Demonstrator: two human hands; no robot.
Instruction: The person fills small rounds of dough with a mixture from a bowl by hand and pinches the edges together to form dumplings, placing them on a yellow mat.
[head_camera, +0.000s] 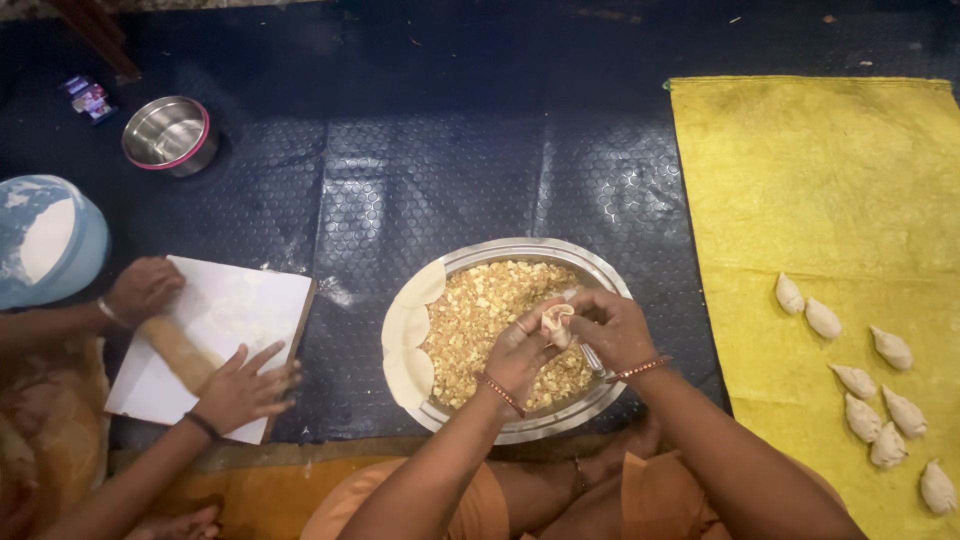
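Note:
A small cone of dough sits between both my hands above a wide steel tray heaped with crumbly yellow filling. My left hand cups the cone from below. My right hand pinches its top edge and also grips a metal spoon, whose handle pokes out beneath the palm. Flat dough rounds lie draped over the tray's left rim.
Several shaped dumplings rest on a yellow cloth at right. At left another person's hands roll dough with a rolling pin on a white board. A steel bowl and a blue container stand on the dark mat.

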